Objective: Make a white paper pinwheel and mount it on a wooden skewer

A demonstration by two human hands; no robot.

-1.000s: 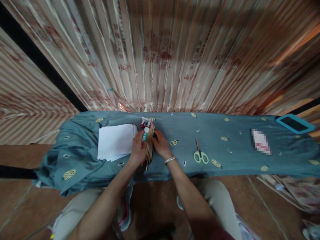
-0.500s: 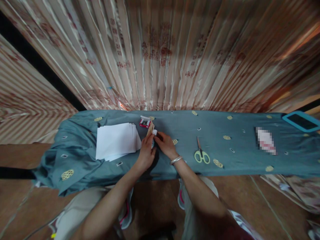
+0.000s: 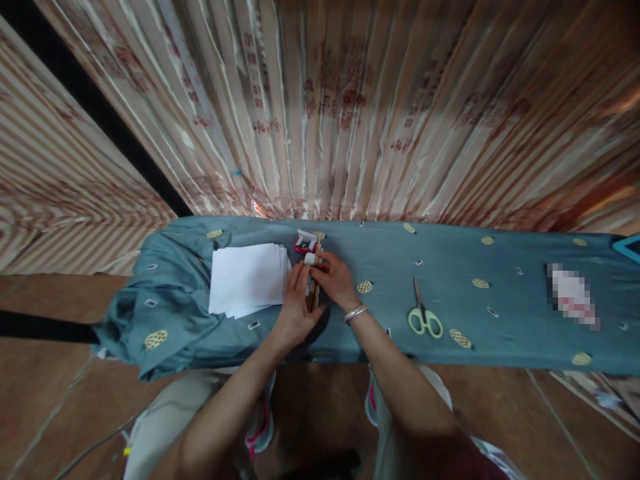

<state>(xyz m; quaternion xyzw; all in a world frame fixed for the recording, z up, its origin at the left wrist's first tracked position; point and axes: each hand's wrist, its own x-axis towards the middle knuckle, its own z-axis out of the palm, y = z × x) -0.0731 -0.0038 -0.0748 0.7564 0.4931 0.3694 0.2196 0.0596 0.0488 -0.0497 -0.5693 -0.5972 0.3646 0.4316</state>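
Both hands meet over the cloth, just right of the paper stack. Several thin wooden sticks (image 3: 315, 297) lie lengthwise between them, their far ends pointing at the small red box. My left hand (image 3: 296, 303) is closed along the left side of the sticks, thumb stretched toward me. With bent fingers, my right hand (image 3: 334, 280), a silver bangle at its wrist, grips from the right at a small white-ended object (image 3: 310, 259) lying against the sticks. Fingers cover most of that object, so its kind is unclear. The red box (image 3: 305, 242) has its white flap raised.
A stack of white paper (image 3: 249, 279) lies left of my hands. Green-handled scissors (image 3: 424, 321) rest to the right, and a blurred pale packet (image 3: 573, 293) lies farther right. A blue-framed tablet (image 3: 629, 248) is at the right edge. Pleated curtains (image 3: 320, 133) hang behind the cloth-covered surface (image 3: 390, 257).
The view has shifted, so the things on the cloth appear farther right. My left hand's thumb has spread toward me, and more of the sticks' near ends show between my hands.
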